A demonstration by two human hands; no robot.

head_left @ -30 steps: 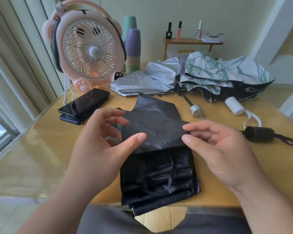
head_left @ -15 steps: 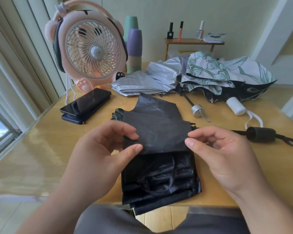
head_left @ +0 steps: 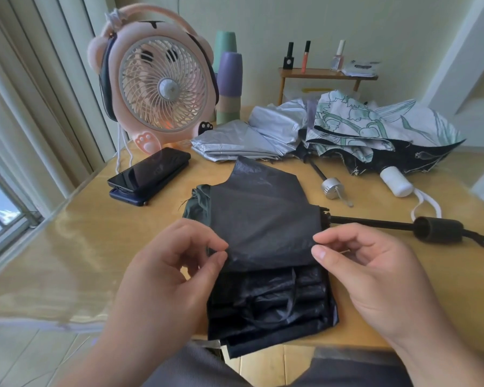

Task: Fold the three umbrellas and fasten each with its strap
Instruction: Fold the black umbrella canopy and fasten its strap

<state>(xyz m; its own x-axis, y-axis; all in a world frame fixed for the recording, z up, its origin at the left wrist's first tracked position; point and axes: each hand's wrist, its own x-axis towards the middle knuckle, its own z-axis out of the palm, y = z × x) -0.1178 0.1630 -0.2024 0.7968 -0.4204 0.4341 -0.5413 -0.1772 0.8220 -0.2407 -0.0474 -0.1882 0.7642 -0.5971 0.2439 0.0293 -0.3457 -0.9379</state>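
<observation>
— What is hiding here?
— The black umbrella (head_left: pixel 263 224) is hiding its rod under its own cloth.
— And the grips?
— The bottom edge is cutting off both arms. The right grip (head_left: pixel 375 272) is touching the cloth's edge, but I am not managing to tell if it is pinching.
— Anything else?
— The flowered umbrella (head_left: pixel 355 121) is covering part of the silver umbrella (head_left: pixel 235 138). The top phone (head_left: pixel 151 169) is hiding most of the one underneath. The black handle (head_left: pixel 437 229) is losing its loop off the right edge. The little bottles (head_left: pixel 288 55) are looking too small to read.
</observation>
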